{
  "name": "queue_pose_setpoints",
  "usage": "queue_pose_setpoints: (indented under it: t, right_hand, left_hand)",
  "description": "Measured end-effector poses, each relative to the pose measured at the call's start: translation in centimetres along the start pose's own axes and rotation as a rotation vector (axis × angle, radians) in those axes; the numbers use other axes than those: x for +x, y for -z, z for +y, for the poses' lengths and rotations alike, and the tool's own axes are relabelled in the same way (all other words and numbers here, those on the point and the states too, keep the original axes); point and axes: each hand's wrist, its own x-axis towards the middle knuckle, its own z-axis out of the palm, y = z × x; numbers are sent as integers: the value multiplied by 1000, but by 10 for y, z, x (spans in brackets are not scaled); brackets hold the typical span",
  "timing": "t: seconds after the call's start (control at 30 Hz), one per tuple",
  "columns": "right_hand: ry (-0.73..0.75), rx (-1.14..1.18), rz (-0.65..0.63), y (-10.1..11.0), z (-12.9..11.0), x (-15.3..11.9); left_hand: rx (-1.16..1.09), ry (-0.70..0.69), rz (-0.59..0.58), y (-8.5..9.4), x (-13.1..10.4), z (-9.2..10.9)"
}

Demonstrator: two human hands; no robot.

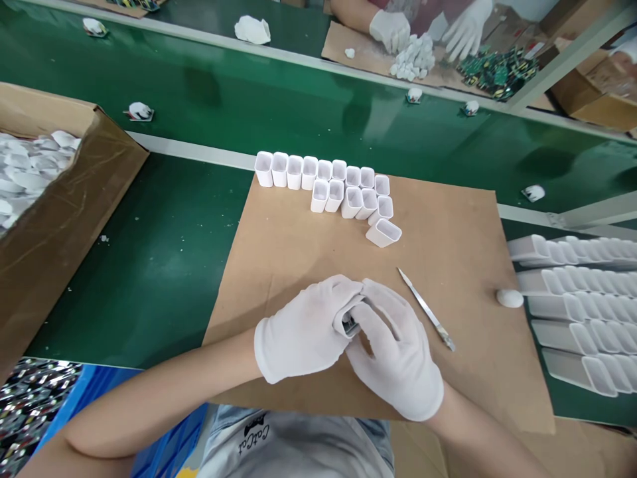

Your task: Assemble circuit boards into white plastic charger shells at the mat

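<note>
Both hands wear white gloves and meet over the lower middle of a cardboard sheet (279, 245). My left hand (313, 328) is closed around a small white casing (350, 323) with grey or metallic parts showing in its opening. My right hand (395, 345) pinches the same casing from the right, its fingertips touching my left hand's. Much of the casing is hidden by the gloves. A thin knife-like tool (425, 307) lies to the right of the hands. Beyond them, small white open cups (320, 196) stand in rows, one cup (383, 232) tilted nearer me.
A box of white pieces (34, 166) stands at left, above a blue crate (169, 431). Rows of white casings (582, 305) and a white rounded piece (510, 298) are at right. Small pieces sit on the green belt (298, 99). Across it, another person's gloved hands (391, 30) handle white pieces.
</note>
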Motion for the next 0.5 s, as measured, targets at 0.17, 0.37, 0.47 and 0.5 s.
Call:
queue_pose_setpoints:
  t: [0.17,0.37,0.47,0.5]
  right_hand:
    - [-38,-23,-83,-1,-2,2]
    - [-54,367,220,7,5,0]
    - [-27,467,192,12,11,-1]
    - [-16,481,165,14,12,-1]
  left_hand:
    - [40,44,25,3,-1,2]
    - [-207,63,-51,15,-2,16]
    - [-333,83,-143,16,1,15]
    - [-365,63,-170,15,3,14]
